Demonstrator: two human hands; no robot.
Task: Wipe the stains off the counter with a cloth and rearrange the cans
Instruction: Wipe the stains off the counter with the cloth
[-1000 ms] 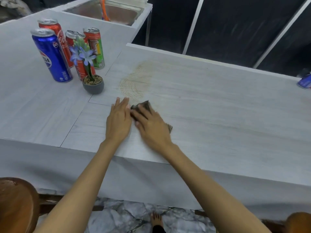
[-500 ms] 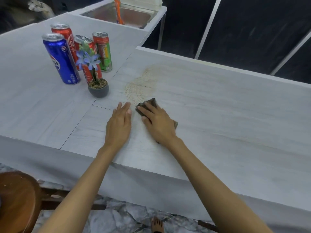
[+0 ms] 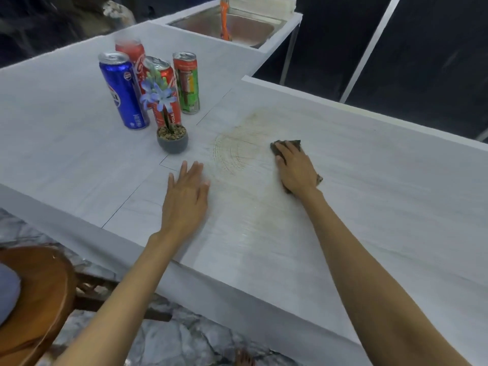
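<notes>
A brownish smeared stain (image 3: 237,151) marks the pale counter (image 3: 369,207). My right hand (image 3: 295,170) presses flat on a dark cloth (image 3: 289,144) just right of the stain. My left hand (image 3: 186,199) lies flat and open on the counter, below and left of the stain. At the back left stand several cans: a blue can (image 3: 122,91), a red can (image 3: 132,55) behind it, another red can (image 3: 166,93) and a red-and-green can (image 3: 187,83).
A small grey pot with a blue flower (image 3: 171,133) stands in front of the cans. A steel sink (image 3: 237,30) with an orange bottle (image 3: 225,18) is at the far end. A wooden stool (image 3: 34,294) sits below the counter's near edge.
My right hand has slid the cloth to the right, away from my left hand, leaving a faint wet streak. The left hand stays flat on the counter.
</notes>
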